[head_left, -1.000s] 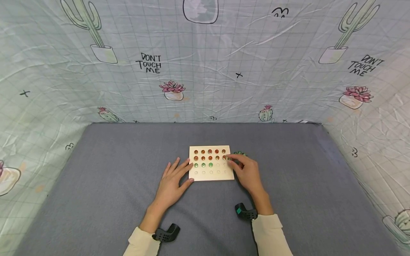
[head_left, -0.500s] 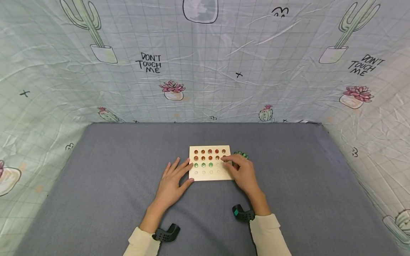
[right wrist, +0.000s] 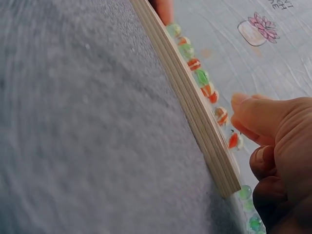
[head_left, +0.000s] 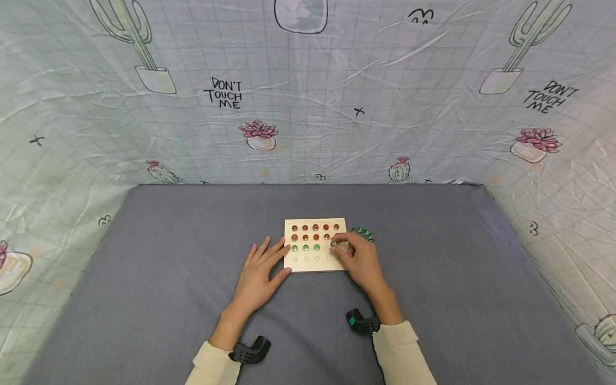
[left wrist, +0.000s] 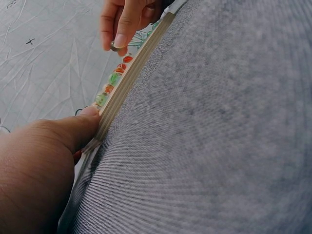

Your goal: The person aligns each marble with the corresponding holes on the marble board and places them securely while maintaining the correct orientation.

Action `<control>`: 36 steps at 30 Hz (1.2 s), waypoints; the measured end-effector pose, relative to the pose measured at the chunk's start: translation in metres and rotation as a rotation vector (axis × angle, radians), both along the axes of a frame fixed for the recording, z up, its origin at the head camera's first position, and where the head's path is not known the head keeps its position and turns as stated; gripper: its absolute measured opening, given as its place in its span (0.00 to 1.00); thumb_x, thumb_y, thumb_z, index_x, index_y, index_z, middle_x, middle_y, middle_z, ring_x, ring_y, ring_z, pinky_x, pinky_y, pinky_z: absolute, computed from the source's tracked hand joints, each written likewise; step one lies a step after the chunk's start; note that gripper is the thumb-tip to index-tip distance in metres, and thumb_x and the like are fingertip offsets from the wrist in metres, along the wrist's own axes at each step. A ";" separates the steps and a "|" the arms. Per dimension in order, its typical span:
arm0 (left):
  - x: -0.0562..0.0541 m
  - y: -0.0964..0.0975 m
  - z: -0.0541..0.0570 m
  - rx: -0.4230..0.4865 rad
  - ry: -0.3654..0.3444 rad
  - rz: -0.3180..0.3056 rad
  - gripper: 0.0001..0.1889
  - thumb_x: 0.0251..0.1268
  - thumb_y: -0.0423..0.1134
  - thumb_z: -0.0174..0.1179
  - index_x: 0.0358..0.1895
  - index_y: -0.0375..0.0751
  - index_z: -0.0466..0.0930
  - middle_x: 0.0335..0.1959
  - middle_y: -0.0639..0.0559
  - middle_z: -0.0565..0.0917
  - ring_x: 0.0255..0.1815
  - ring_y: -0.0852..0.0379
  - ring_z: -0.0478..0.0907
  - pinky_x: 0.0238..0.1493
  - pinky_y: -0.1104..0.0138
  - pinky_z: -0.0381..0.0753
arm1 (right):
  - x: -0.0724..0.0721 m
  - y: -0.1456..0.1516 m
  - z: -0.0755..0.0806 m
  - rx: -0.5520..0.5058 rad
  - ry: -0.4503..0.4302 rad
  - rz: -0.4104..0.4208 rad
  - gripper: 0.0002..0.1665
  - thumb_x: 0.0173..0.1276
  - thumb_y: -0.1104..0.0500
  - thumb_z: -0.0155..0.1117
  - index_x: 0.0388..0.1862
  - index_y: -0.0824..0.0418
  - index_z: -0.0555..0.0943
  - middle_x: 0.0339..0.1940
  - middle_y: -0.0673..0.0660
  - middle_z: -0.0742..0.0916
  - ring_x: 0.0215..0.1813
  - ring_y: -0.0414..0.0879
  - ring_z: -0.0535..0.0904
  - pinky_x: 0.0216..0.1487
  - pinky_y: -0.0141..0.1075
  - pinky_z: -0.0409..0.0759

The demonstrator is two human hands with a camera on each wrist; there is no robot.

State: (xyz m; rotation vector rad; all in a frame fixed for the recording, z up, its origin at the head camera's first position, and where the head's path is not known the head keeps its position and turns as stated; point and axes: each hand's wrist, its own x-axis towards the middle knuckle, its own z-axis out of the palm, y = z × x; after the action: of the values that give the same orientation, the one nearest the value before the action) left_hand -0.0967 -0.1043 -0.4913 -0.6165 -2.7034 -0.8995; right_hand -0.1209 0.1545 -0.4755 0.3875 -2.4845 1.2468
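Head view: I have a pale wooden board point(head_left: 312, 254) on the grey surface point(head_left: 202, 240), roughly central; orange marbles point(head_left: 315, 237) sit in its two far rows, three green marbles point(head_left: 305, 248) at the left of the third row, and shallow hollows show in the nearest row. My left hand point(head_left: 260, 275) lies with fingers spread, thumb and fingertips touching the board's left edge; it grips nothing. My right hand point(head_left: 362, 262) pinches one small marble point(left wrist: 114, 47) between thumb and fingertips; I read it as held above the board, near the third row's right part; its colour I cannot tell. Loose green marbles point(head_left: 368, 234) lie just beside the board's far right corner.
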 end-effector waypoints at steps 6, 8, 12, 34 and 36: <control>0.000 0.000 0.000 0.000 0.005 -0.001 0.28 0.61 0.47 0.65 0.65 0.46 0.74 0.69 0.51 0.69 0.73 0.42 0.55 0.73 0.47 0.45 | 0.000 -0.003 -0.003 0.010 0.018 0.015 0.12 0.55 0.62 0.75 0.39 0.55 0.86 0.23 0.46 0.76 0.19 0.37 0.63 0.18 0.30 0.61; 0.000 0.000 0.000 -0.002 0.005 -0.002 0.29 0.61 0.48 0.65 0.65 0.46 0.73 0.69 0.51 0.69 0.73 0.42 0.55 0.73 0.47 0.45 | 0.000 -0.004 -0.003 0.009 0.029 0.019 0.12 0.55 0.62 0.75 0.39 0.55 0.86 0.21 0.46 0.74 0.19 0.37 0.63 0.17 0.30 0.62; 0.000 0.000 -0.001 -0.005 0.003 0.000 0.29 0.61 0.48 0.65 0.65 0.46 0.73 0.69 0.51 0.69 0.73 0.42 0.55 0.73 0.47 0.44 | 0.000 -0.005 -0.004 0.002 0.044 0.024 0.11 0.55 0.62 0.75 0.39 0.56 0.87 0.23 0.46 0.76 0.18 0.37 0.63 0.17 0.30 0.62; -0.001 0.000 0.000 0.001 -0.001 0.000 0.29 0.61 0.48 0.65 0.66 0.47 0.73 0.69 0.51 0.69 0.73 0.42 0.55 0.73 0.47 0.44 | -0.001 -0.011 -0.003 0.047 0.034 0.010 0.16 0.56 0.66 0.74 0.45 0.58 0.87 0.34 0.52 0.85 0.20 0.36 0.64 0.18 0.29 0.63; -0.001 0.000 0.001 0.002 -0.001 -0.001 0.29 0.61 0.48 0.65 0.65 0.47 0.73 0.69 0.51 0.69 0.73 0.42 0.55 0.73 0.47 0.44 | 0.000 -0.011 -0.002 0.045 0.024 0.000 0.16 0.56 0.65 0.74 0.44 0.58 0.87 0.30 0.50 0.83 0.19 0.36 0.63 0.17 0.30 0.62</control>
State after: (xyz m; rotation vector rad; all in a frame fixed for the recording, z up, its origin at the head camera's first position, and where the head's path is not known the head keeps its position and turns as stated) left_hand -0.0977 -0.1045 -0.4904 -0.6174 -2.7025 -0.9031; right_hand -0.1212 0.1435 -0.4776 0.4113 -2.4959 1.1802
